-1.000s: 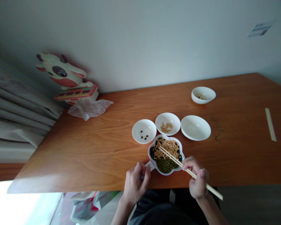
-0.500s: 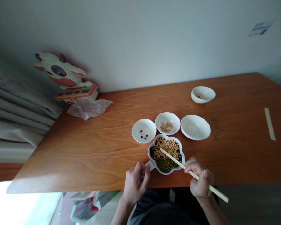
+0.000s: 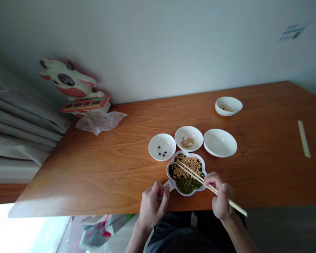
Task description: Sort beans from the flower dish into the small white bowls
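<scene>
My left hand (image 3: pixel 153 202) grips handle (image 3: pixel 169 185) at pan (image 3: pixel 188 194)'s 8 o'clock; right hand (image 3: pixel 221 197) pinches chopsticks (image 3: pixel 237 207), tips at yellow beans (image 3: pixel 193 163), pan's 11 o'clock. Beans probably light, hard, slippery: nip mid-bean.

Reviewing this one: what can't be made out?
Head view:
Dish handle: partly covered by the left hand.
Chopsticks: partly hidden by the right hand.
Far bowl: what's inside is too small to tell.
Wall label: too blurred to read.
Curtain: cut off by the left edge.
</scene>
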Demonstrator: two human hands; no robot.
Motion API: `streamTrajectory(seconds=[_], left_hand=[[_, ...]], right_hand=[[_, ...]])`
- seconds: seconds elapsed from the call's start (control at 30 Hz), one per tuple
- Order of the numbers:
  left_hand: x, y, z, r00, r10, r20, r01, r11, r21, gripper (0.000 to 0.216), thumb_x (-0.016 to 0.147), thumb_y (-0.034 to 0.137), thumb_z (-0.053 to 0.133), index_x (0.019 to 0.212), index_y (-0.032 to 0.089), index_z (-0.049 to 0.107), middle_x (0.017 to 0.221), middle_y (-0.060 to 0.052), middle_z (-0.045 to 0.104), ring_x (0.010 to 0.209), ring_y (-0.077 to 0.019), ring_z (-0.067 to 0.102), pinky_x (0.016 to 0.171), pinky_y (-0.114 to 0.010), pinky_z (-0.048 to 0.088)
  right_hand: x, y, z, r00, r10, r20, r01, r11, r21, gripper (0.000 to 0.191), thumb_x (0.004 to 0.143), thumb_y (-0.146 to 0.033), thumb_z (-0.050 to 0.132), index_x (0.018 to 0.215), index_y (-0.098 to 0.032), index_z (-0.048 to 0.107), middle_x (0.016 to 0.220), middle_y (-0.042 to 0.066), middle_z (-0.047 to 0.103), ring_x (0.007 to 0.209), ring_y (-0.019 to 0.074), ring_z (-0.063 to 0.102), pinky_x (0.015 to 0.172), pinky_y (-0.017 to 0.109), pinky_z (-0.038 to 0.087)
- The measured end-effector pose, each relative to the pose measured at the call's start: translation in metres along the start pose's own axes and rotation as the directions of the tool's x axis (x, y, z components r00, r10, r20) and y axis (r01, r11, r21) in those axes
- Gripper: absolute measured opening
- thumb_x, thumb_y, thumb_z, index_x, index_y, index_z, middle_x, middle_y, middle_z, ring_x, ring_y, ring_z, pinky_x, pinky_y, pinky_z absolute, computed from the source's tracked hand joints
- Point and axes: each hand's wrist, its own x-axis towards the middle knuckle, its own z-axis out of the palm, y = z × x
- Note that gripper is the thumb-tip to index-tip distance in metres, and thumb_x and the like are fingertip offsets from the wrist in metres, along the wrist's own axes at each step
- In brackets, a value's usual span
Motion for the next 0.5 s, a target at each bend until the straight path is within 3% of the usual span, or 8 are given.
streamTrajectory(seconds=[0.5], left_hand=[[-0.0003,0.0002,0.0002,1.0,0.002,0.0,-0.002,1.0,-0.021,0.028,0.109,0.027,0.057,0.085,0.024,0.043,0.069,0.006,0.05,0.06,-0.0113,0.048,0.06,-0.024,0.035]], right_hand=[[-0.0015,0.0029,-0.0095,0.995,-0.072,-0.074,0.076,0.996,0.051,0.07,0.116,-0.058,0.02,0.08,-0.026,0.071,0.077,0.005,0.065,0.073,0.0232,0.063,0.064,0.037,0.049]])
